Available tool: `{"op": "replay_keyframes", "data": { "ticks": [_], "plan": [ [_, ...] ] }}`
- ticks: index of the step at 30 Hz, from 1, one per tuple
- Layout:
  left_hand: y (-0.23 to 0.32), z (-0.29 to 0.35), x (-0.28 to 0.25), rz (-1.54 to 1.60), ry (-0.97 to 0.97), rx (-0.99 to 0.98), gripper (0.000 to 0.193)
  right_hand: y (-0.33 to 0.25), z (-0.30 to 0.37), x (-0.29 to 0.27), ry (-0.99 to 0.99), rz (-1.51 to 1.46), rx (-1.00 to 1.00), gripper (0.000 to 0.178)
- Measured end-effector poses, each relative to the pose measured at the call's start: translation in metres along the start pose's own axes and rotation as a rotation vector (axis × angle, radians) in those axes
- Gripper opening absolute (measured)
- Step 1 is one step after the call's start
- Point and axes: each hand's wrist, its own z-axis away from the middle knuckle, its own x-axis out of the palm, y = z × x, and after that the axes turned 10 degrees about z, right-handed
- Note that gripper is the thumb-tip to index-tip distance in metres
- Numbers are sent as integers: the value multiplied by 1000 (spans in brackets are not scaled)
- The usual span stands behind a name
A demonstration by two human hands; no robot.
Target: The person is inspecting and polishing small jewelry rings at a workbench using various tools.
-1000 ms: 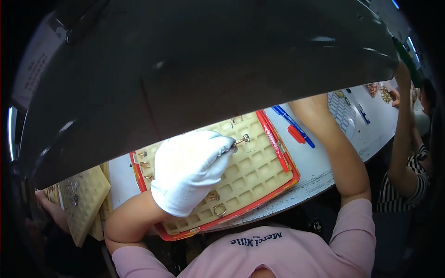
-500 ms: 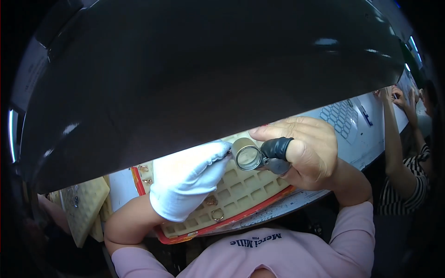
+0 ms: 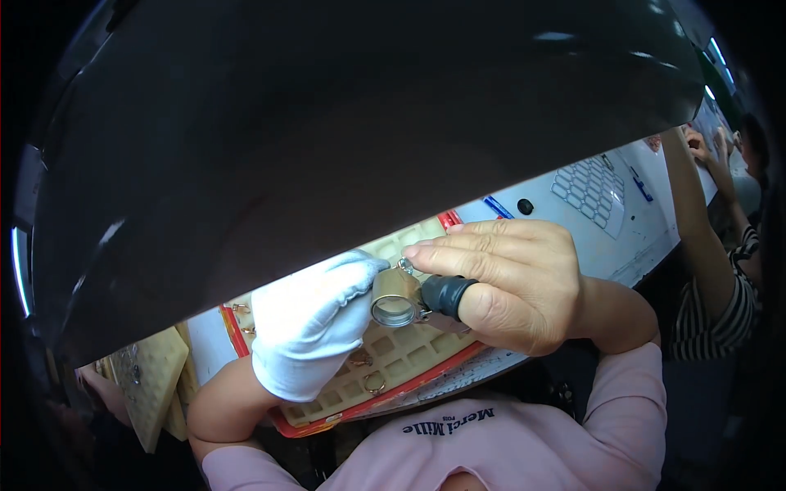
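My left hand (image 3: 309, 323), in a white glove, is closed, its fingertips pinching a small silvery ring (image 3: 405, 264). Bare except for a black rubber cover (image 3: 446, 296) around one digit, my right hand (image 3: 524, 282) holds a brass-coloured loupe (image 3: 395, 296). The loupe's round lens faces up toward me, just below the ring. My right fingertips reach over the loupe to the ring and seem to touch it. Beneath both hands lies a red-rimmed tray (image 3: 413, 385) with a cream slotted insert. A gold-coloured ring (image 3: 374, 382) stands in a slot near its front edge.
A large dark panel (image 3: 368, 123) hides the far side of the tray. To the right lie a hexagon-patterned sheet (image 3: 591, 190), a blue pen (image 3: 497, 206) and a black round cap (image 3: 525, 206). Another person's striped sleeve (image 3: 692, 315) is far right. Cream boards (image 3: 151, 380) stand at left.
Both hands and the loupe have shifted a little left. The loupe now tilts more, and my right fingertips have come to the ring, which now shows.
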Motion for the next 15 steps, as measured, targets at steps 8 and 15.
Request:
{"op": "replay_keyframes", "data": {
  "ticks": [8,15],
  "plan": [
    [-1,-1,-3,-71,13,80,36,-2,-1,2,22,-28,26,24],
    [4,-2,-2,-55,-17,-58,26,1,0,5,18,-17,44,18]
  ]
}}
